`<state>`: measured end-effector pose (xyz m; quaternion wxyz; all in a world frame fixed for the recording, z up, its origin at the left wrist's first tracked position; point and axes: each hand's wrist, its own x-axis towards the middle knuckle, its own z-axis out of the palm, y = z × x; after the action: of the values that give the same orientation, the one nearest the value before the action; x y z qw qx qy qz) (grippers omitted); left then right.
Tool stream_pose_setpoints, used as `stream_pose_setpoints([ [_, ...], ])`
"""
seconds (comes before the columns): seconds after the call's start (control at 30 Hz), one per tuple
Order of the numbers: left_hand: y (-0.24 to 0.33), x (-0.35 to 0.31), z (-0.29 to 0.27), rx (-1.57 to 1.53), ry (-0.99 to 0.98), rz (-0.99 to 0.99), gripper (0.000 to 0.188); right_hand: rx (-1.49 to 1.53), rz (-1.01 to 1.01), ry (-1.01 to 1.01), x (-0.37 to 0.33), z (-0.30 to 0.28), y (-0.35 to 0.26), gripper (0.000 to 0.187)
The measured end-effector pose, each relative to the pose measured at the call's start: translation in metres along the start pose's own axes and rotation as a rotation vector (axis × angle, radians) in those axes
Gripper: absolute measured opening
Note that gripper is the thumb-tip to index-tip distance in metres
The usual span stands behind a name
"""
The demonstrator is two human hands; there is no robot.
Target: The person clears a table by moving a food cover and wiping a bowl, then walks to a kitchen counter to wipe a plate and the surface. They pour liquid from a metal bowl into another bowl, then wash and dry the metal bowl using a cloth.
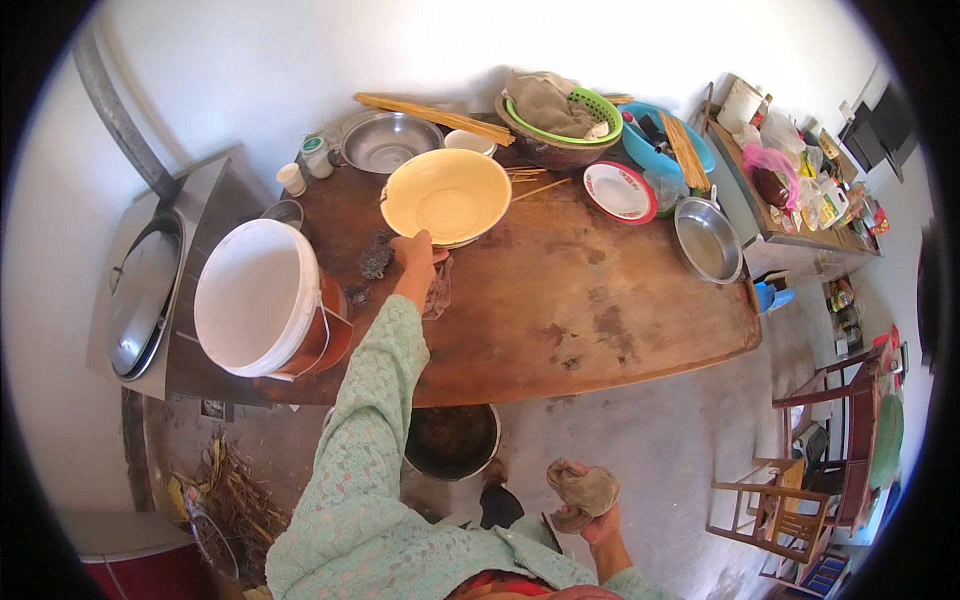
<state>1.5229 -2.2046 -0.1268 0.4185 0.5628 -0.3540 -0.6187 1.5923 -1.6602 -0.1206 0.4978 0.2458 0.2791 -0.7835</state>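
Note:
My left hand (413, 258) reaches across the wooden table and grips the near rim of a pale yellow basin (446, 200). The basin has nothing in it, and its underside is hidden. Just below that hand lies a crumpled brown cloth (438, 290). A dark mesh scouring pad (377, 256) sits to its left. Down low at my right side, off the table, my right hand (602, 524) is closed around a bunched greyish-brown rag (583, 492).
A white bucket (318, 335) stands at the table's left. Metal bowls (390, 140), a green colander (607, 108), a blue basin (640, 150) and a red-rimmed plate (618, 192) line the back. A dark pot (452, 445) is on the floor below the front edge; chairs (780, 515) stand right.

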Motion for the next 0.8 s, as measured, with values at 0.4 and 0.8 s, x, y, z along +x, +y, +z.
stream_pose_setpoints([
  [0.4,-0.015,0.045,0.011,0.034,-0.139,0.022,0.041,0.056,-0.111,-0.018,0.007,-0.004,-0.022,0.052],
  [0.8,-0.058,-0.019,-0.082,0.441,-0.072,0.593,0.033,-0.200,-0.613,-0.099,0.104,0.092,-0.094,0.046],
])
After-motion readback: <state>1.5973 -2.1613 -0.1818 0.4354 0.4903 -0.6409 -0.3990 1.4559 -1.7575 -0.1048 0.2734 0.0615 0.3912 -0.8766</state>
